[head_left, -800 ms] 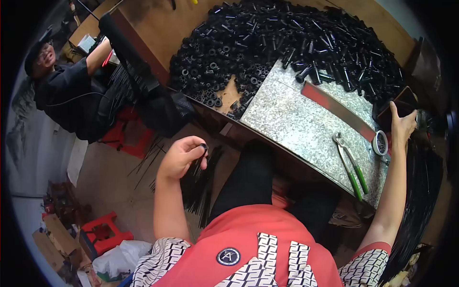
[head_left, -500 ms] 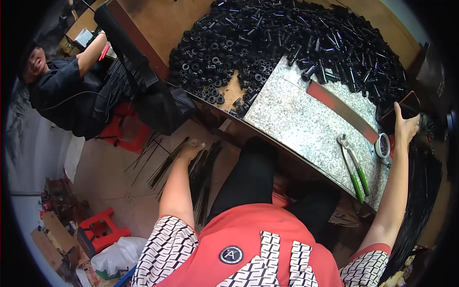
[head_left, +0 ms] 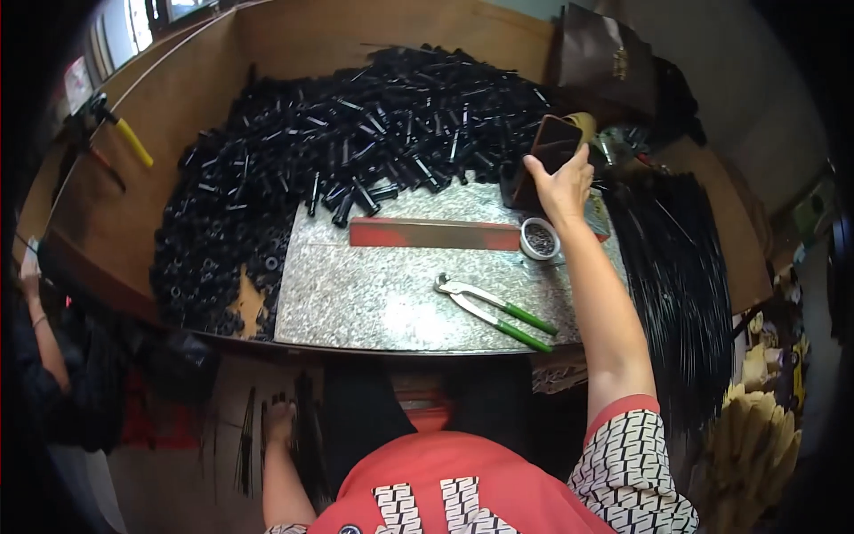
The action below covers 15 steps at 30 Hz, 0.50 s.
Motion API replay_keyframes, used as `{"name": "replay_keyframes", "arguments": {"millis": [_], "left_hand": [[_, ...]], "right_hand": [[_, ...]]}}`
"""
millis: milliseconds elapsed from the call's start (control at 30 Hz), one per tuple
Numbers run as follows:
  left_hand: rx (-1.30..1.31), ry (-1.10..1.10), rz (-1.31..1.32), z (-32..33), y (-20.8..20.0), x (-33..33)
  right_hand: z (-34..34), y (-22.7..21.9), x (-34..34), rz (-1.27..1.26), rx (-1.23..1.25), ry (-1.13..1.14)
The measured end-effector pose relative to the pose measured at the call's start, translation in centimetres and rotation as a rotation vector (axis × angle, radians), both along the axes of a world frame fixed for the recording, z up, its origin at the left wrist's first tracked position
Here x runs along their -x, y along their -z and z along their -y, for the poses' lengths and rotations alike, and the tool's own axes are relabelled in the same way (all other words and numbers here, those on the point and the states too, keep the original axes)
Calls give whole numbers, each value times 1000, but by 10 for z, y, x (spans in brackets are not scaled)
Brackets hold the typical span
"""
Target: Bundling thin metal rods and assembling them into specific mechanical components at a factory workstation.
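My right hand is closed around a dark-screened phone, thumb along its left edge, at the far right corner of the speckled stone slab. Just below that hand sits a small white cup of tiny dark pieces. A red and grey flat metal bar lies to its left. Nearer to me rest green-handled pincers. My left hand hangs low beside thin black rods, below the table's front edge; its fingers are too small and dim to read.
A big heap of black bolt-like parts covers the table behind the slab, with black rings at its left. Long black rods lie at the right. Yellow-handled pliers hang on the left wooden wall. Another person's arm shows at far left.
My view has swung right and up, so the slab and heap now sit more central. The phone is tilted more upright in my right hand. My left hand stays low by the rods.
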<state>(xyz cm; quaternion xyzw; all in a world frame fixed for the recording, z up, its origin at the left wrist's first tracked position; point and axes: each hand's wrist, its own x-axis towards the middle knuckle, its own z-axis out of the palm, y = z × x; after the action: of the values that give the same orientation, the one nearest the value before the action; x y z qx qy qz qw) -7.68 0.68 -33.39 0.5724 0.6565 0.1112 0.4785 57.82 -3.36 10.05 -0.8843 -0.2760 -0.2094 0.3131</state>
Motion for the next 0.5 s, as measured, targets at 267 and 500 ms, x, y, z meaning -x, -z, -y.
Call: {"name": "replay_keyframes", "arguments": {"millis": [267,500], "left_hand": [[230,73,-251,40,12,-13],[389,43,-242,43,20,4]], "right_hand": [[98,-9,-50,-12,13,6],[198,-25,-50,-114,771,180]]}}
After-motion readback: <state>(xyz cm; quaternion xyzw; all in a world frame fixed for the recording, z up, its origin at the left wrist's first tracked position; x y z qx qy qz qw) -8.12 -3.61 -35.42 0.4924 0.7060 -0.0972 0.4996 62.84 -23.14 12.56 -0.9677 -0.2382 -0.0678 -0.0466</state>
